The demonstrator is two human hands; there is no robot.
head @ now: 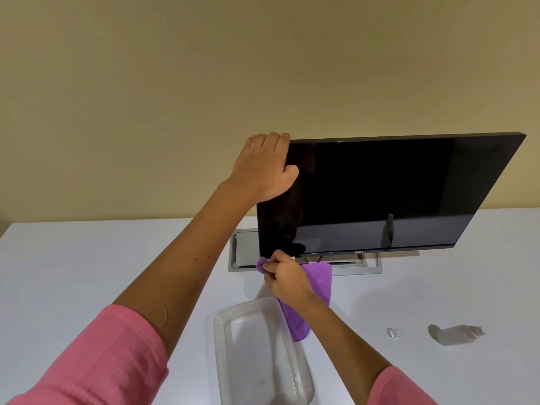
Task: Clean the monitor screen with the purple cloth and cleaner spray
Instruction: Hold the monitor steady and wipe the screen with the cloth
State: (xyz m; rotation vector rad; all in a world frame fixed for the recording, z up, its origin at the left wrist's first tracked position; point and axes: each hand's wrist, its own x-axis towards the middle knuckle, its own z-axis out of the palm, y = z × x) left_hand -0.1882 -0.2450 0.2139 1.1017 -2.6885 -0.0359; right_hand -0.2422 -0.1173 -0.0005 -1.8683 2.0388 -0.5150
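Note:
A black monitor [380, 194] with a dark screen stands on a grey base on the white table [87, 273], right of centre. My left hand [263, 168] grips its top left corner, fingers over the top edge and thumb on the screen. My right hand [285, 276] holds the purple cloth [320, 280] bunched at the monitor's bottom left corner, the rest of the cloth hanging down toward the table. A clear spray bottle [455, 334] lies on its side at the right of the table, apart from both hands.
A clear plastic tray [257, 355] sits on the table near me, just left of my right forearm. A small clear cap [392, 332] lies left of the bottle. A plain beige wall stands behind the table.

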